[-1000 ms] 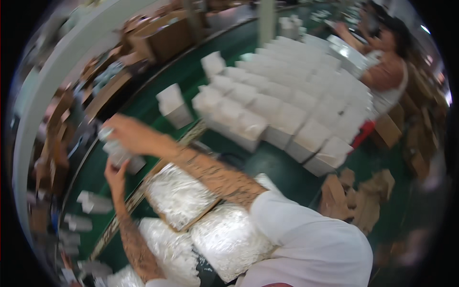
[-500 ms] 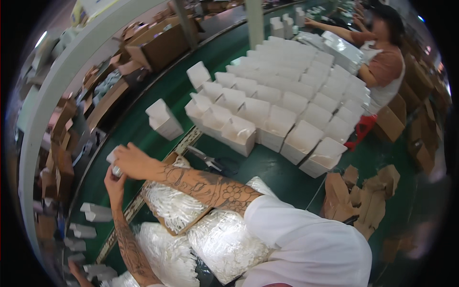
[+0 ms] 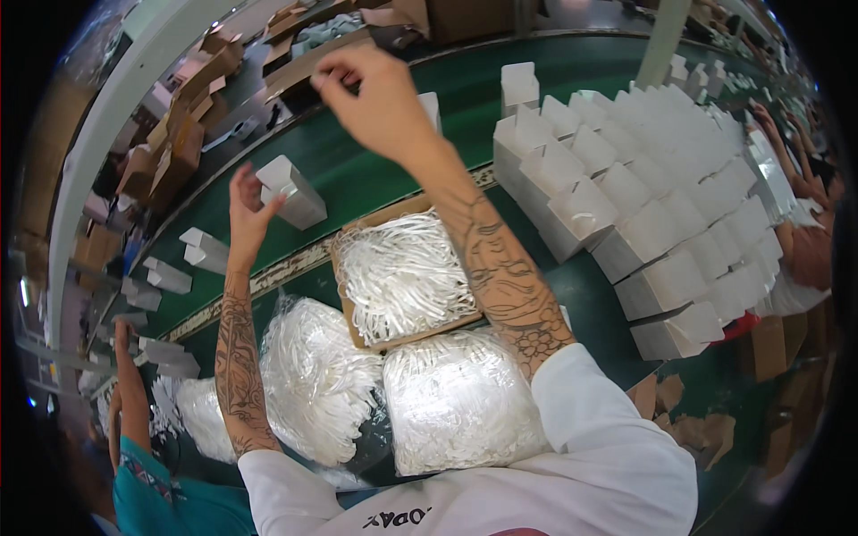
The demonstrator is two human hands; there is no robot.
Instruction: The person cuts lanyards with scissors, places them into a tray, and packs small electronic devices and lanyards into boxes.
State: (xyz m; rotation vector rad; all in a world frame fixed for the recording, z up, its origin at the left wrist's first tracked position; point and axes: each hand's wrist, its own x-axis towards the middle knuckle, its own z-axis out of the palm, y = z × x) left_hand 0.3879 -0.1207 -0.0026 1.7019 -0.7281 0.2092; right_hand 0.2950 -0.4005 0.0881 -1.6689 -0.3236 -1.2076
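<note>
My left hand (image 3: pixel 249 213) is open beside an upright white carton (image 3: pixel 302 204) on the green conveyor. Its fingers are apart, and the thumb is close to the carton's side; I cannot tell if they touch. My right hand (image 3: pixel 380 105) is raised above the belt, fingers curled in toward the thumb; whatever they may hold does not show. Below my right forearm lies a shallow cardboard box (image 3: pixel 362 332) full of white cord-like strands (image 3: pixel 407 277). Clear plastic bags of similar strands, one square bag (image 3: pixel 465 402) and one looser bag (image 3: pixel 313 384), lie against my front.
Rows of open white cartons (image 3: pixel 661 210) stand at the right. More cartons (image 3: pixel 206 250) line the belt at the left, near another person's arm (image 3: pixel 130 384). Brown boxes (image 3: pixel 179 147) sit beyond the belt. Torn cardboard (image 3: pixel 702 438) lies at lower right; a post (image 3: pixel 666 40) rises behind.
My hands were together on a small whitish thing and have now parted; the right hand is up and away. That thing no longer shows. The view has swung, bringing the left-hand person into sight.
</note>
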